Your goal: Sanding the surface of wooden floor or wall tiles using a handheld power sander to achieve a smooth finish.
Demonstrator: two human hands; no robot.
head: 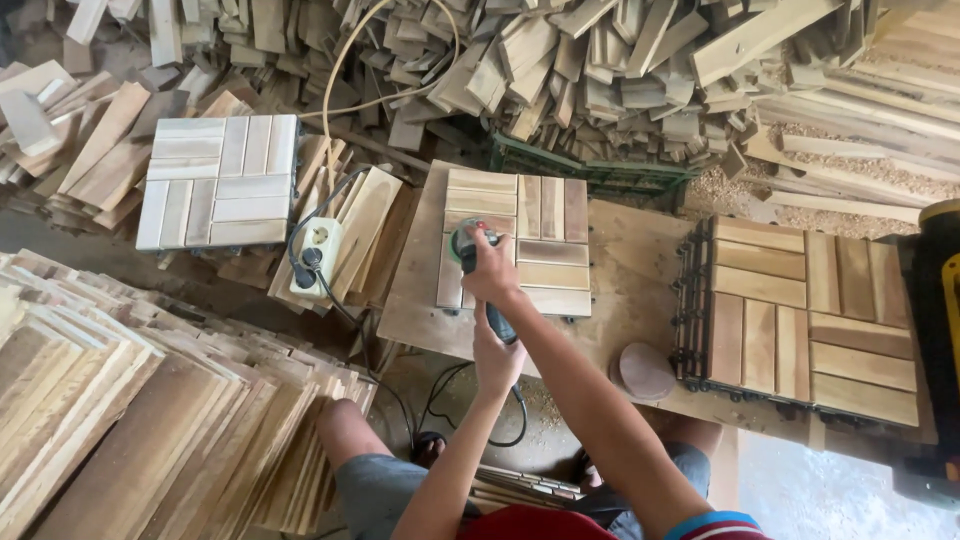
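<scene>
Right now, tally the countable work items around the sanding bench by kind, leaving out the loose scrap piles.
Slatted wooden deck tiles: 3 (pale one, one being sanded, one on the right)
Power sander, held in both hands: 1
Sanding disc: 1
Power strip: 1
Total: 6

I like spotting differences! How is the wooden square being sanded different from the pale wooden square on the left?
The tile under the sander is yellow-brown; the pale tile looks greyish-white. The first lies on a board with the sander and both hands, right hand and left hand, at it; the pale one rests untouched on scrap wood. Both are square, made of slats.
</scene>
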